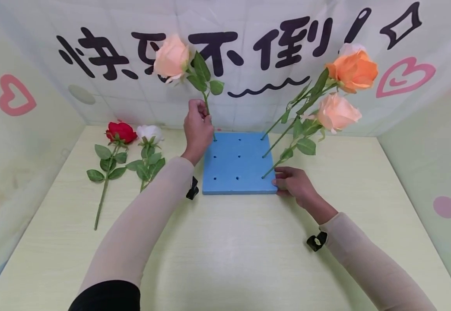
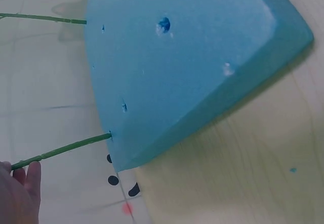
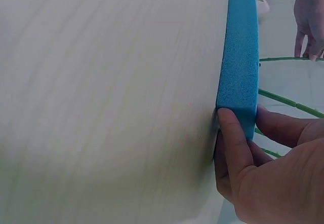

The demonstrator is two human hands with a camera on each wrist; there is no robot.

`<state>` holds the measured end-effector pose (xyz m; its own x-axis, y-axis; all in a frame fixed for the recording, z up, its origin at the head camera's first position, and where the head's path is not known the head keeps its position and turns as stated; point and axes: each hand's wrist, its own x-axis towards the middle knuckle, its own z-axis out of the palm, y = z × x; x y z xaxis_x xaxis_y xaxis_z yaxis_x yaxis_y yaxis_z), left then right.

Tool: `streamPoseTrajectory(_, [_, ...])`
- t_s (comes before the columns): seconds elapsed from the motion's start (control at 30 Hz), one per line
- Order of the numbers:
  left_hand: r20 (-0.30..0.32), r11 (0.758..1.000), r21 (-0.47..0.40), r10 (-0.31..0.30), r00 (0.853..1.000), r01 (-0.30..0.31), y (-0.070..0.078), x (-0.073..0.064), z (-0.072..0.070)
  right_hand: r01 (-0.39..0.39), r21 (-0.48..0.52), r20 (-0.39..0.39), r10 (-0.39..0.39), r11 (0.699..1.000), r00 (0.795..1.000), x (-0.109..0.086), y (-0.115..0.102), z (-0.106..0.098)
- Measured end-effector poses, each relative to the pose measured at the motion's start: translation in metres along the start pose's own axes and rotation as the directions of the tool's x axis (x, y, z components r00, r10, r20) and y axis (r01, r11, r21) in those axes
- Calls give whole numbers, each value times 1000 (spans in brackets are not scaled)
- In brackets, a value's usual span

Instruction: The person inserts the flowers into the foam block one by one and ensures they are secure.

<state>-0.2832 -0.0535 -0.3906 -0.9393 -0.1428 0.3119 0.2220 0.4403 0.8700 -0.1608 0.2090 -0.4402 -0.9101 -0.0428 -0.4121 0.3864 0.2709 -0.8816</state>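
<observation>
My left hand (image 1: 198, 130) pinches the green stem of a pale peach rose (image 1: 172, 58). In the left wrist view, the lower end of that stem (image 2: 73, 145) stands at a hole near the board's back left corner; how deep it sits is hidden. With thumb on top and fingers along the side, my right hand (image 3: 278, 173) grips the front right corner of the blue foam board (image 1: 226, 167). Three more stems lean rightward out of the board's right-hand holes; an orange rose (image 1: 353, 71) and a pink-peach rose (image 1: 337, 113) top two, with a pale bloom (image 1: 351, 49) partly hidden behind.
Left of the board, a red rose (image 1: 120, 131) and a white rose (image 1: 149, 133) lie on the light wooden table (image 1: 225, 250); my left forearm covers part of the white one's stem. A printed backdrop (image 1: 225, 108) rises behind the board, with side panels left and right.
</observation>
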Motion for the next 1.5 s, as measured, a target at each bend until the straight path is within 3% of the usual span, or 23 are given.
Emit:
streamPoseTrajectory(0.73, [-2, 995, -47, -91, 996, 90, -2, 2, -8, -4, -12, -6, 4, 1000, 1000, 0, 0, 0])
streamPoseTrajectory(1.27, [-33, 990, -120, -79, 996, 75, -11, -3, -13, 3, -10, -4, -3, 1000, 1000, -1, 0, 1])
streamPoseTrajectory(1.5, [-5, 987, -132, -90, 996, 89, -9, -5, -17, 8, -19, -1, -8, 1000, 1000, -2, -1, 1])
